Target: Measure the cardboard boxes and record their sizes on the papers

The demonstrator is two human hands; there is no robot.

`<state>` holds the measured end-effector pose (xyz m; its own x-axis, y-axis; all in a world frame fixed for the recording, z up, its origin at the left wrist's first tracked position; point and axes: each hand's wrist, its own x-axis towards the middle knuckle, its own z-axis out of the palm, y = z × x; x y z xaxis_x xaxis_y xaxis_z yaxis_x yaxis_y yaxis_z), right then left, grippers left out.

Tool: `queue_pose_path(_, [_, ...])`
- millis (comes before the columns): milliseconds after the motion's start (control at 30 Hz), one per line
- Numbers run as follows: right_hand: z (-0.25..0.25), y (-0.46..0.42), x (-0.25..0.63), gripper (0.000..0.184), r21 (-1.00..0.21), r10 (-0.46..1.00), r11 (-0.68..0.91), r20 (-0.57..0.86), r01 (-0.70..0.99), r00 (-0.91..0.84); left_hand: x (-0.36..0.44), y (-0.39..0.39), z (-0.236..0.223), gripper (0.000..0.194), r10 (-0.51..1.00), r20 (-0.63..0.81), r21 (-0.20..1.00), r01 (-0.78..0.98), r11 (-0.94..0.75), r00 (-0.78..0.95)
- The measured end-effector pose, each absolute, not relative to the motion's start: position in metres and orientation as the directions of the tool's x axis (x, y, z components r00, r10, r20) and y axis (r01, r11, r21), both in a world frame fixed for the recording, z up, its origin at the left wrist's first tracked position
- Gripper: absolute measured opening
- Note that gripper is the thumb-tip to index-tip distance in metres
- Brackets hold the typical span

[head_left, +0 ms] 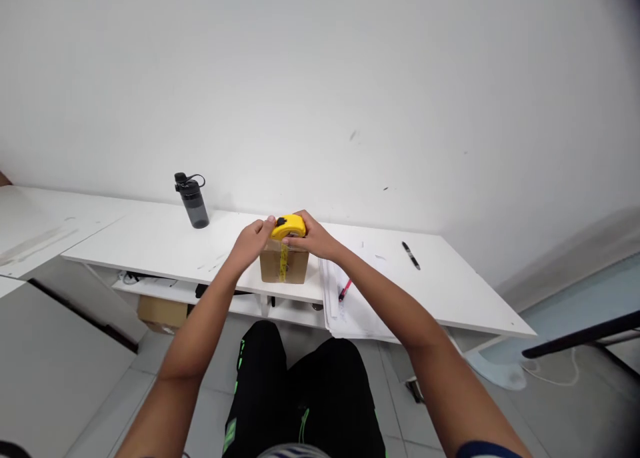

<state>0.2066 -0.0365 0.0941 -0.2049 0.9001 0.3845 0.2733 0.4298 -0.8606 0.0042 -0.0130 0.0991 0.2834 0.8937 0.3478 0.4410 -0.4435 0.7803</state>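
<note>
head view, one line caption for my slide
Yellow tape measure held at the top of a cardboard box, with a bottle and papers on the white desk.

Bare desk [150, 245] separates bottle [194, 206] and left hand [251, 241]; papers [364, 317] crowd the box's [296, 268] right.

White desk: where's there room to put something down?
There's bare desk right of the black pen and left of the bottle. It's crowded in the middle: left hand, right hand, yellow tape measure and cardboard box, plus papers and a red pen beside it.
</note>
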Motion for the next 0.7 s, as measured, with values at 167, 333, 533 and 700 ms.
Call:
queue_pose_path(167, [0.110, -0.036, 0.200, 0.048, -0.782, 0.881, 0.463, 0.353, 0.418, -0.315, -0.009, 0.008, 0.119, 0.059, 0.875, 0.144, 0.876, 0.351, -0.330, 0.461])
queue_pose_path(333, [0.100, -0.038, 0.220, 0.051, -0.741, 0.906, 0.421, 0.318, 0.524, -0.279, 0.000, 0.011, 0.111, 0.058, 0.814, 0.048, 0.913, 0.306, -0.271, 0.579])
queue_pose_path(533, [0.095, -0.043, 0.270, 0.052, -0.679, 0.938, 0.341, 0.294, 0.650, -0.184, -0.003, 0.040, 0.097, 0.043, 0.878, 0.102, 0.937, 0.251, -0.242, 0.467])
queue_pose_path(700, [0.091, -0.039, 0.311, 0.068, -0.612, 0.964, 0.238, 0.243, 0.755, -0.107, -0.029, 0.073, 0.083, 0.036, 0.948, 0.174, 0.848, 0.450, -0.281, 0.265])
